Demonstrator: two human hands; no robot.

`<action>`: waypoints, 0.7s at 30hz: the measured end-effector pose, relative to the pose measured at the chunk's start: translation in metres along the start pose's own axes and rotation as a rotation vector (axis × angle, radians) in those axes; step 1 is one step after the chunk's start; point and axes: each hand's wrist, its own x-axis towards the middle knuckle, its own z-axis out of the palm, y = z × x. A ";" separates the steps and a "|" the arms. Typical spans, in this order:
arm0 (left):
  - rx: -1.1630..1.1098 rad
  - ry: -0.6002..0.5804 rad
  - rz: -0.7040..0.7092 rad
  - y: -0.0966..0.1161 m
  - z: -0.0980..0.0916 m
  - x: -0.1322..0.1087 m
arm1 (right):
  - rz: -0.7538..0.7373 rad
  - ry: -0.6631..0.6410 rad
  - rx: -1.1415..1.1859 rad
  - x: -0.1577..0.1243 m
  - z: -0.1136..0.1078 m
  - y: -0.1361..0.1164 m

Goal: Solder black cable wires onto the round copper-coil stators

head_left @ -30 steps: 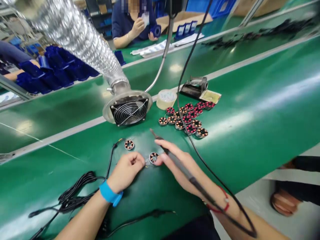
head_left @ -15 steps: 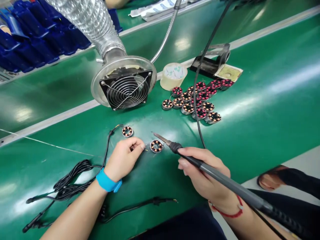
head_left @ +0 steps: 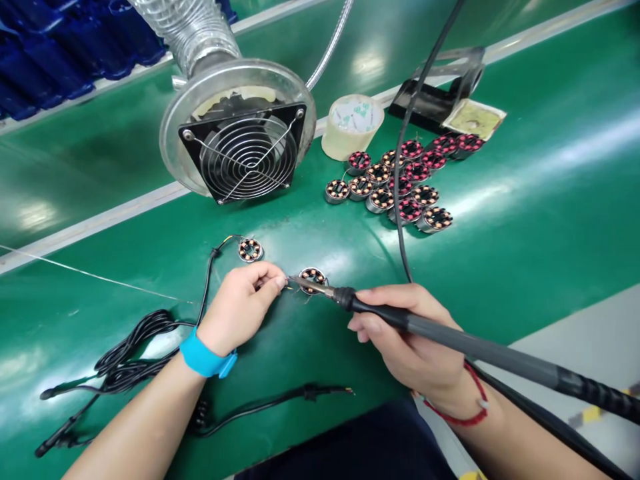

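My left hand (head_left: 240,305), with a blue wrist strap, pinches a thin wire end beside a small round copper-wound stator (head_left: 313,277) lying on the green belt. My right hand (head_left: 407,333) grips a dark soldering iron (head_left: 450,340), held like a pen. Its metal tip reaches left across the stator to my left fingertips. A second stator (head_left: 250,250), joined to a black cable (head_left: 135,347), lies just above my left hand.
A fume extractor fan (head_left: 239,133) on a foil duct stands behind. A tape roll (head_left: 353,125), several stators in a cluster (head_left: 400,187) and an iron stand with a sponge (head_left: 450,100) lie at the back right. The belt's edge runs at the lower right.
The soldering iron's tip has swung down and left from above the stator to my left fingertips. My view has tilted down and closer. My left hand keeps its pinch.
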 end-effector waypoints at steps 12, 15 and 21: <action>0.024 0.014 -0.007 -0.001 0.002 0.002 | 0.010 -0.011 -0.036 0.002 0.001 -0.001; 0.028 0.012 -0.003 -0.002 0.001 0.002 | 0.001 -0.016 -0.041 0.002 0.000 -0.002; 0.022 0.029 0.012 -0.002 0.001 0.001 | -0.020 0.021 -0.035 0.002 0.002 -0.002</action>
